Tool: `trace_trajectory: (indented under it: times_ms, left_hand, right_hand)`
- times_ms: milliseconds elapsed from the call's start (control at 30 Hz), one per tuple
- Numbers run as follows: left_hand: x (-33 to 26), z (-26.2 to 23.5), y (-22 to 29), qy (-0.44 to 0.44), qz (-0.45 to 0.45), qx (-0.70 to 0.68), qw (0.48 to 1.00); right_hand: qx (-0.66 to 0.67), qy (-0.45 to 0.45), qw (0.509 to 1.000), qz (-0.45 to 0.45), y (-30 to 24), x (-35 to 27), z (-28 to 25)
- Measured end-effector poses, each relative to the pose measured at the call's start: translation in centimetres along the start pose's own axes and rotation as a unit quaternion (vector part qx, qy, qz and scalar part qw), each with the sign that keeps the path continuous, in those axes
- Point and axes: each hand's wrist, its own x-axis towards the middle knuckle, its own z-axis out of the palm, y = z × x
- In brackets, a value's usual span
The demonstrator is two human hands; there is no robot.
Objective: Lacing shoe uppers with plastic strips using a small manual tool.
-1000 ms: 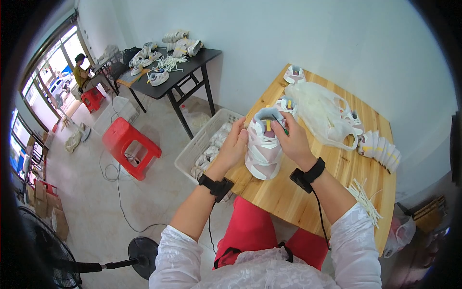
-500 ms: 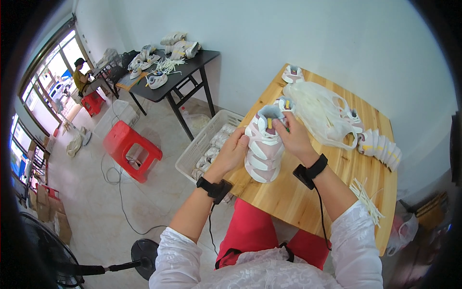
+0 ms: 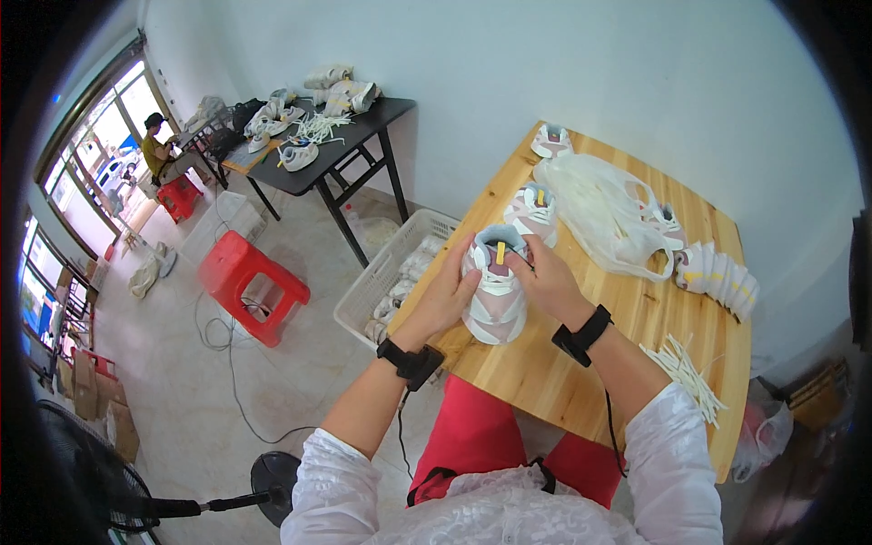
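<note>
Above the near left edge of the wooden table, both my hands hold a pink and white shoe upper (image 3: 495, 313), its toe turned toward me. A yellow tab and grey lining show at its opening. My left hand (image 3: 447, 292) is closed round its left side, the thumb on the lacing area. On the other side my right hand (image 3: 552, 280) grips the upper near its opening, with the fingertips partly hidden behind it. Just beyond lies a second shoe upper (image 3: 532, 211) with a yellow tab.
On the wooden table (image 3: 536, 381) are a white plastic bag (image 3: 604, 213), a stack of nested uppers (image 3: 718, 280) and white laces (image 3: 683, 374). A white basket (image 3: 359, 307) of uppers, red stool (image 3: 250, 286) and fan (image 3: 100, 472) stand left. A person (image 3: 156, 154) sits far off.
The shoe upper has tilted so that its front looks shorter, and it sits slightly lower. My left hand has moved up along its side. The second upper behind it shows more fully.
</note>
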Motion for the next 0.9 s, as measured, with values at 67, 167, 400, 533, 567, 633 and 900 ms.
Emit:
trace_trajectory:
  times_ms: [67, 167, 400, 533, 567, 633, 900]
  left_hand:
    - [0.0, 0.0, 0.4, 0.01, 0.001, -0.026, 1.0]
    - [0.1, -0.2, -0.8, 0.032, -0.006, -0.039, 0.999]
    - [0.3, 0.4, 0.7, 0.042, -0.008, -0.063, 0.997]
    - [0.7, 0.4, 0.9, 0.03, -0.014, -0.032, 0.999]
    - [0.7, 0.4, 0.8, 0.028, -0.015, -0.024, 0.999]
    - [0.6, 0.5, 0.1, 0.03, -0.009, -0.014, 0.999]
    - [0.1, 0.9, 2.6, 0.094, 0.046, 0.163, 0.981]
  right_hand:
    - [0.023, 0.023, 0.999, -0.015, -0.2, 0.0, -0.3]
    - [0.049, 0.046, 0.997, 0.023, -0.7, 0.0, -1.1]
    - [0.089, 0.002, 0.99, -0.106, 0.9, 0.2, -1.5]
    - [0.067, 0.005, 0.995, -0.074, 0.1, 0.0, -1.3]
    - [0.068, 0.005, 0.995, -0.073, 0.0, -0.2, -1.0]
    - [0.027, 0.039, 0.998, -0.044, 0.0, -0.6, -0.3]
    - [0.145, 0.071, 0.987, -0.018, -1.6, -1.8, -0.3]
